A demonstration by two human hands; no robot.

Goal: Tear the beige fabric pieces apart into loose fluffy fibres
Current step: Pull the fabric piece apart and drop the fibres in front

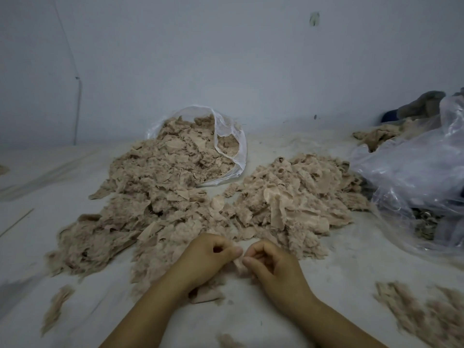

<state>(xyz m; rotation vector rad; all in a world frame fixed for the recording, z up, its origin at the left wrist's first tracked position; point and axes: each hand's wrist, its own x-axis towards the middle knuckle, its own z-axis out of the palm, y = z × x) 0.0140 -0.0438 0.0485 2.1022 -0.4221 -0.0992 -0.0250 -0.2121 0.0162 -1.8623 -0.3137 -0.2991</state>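
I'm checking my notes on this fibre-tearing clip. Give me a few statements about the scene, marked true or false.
1. Both hands pinch one small beige fabric piece between them. True: left hand, right hand.
2. The clear plastic bag behind the left pile is empty. False: beige scraps fill it and spill out.
3. Two big piles lie beyond the hands. True: the right pile lies apart.
4. The hands wear gloves. False: they are bare.
5. Loose fibres lie at the near right. True.
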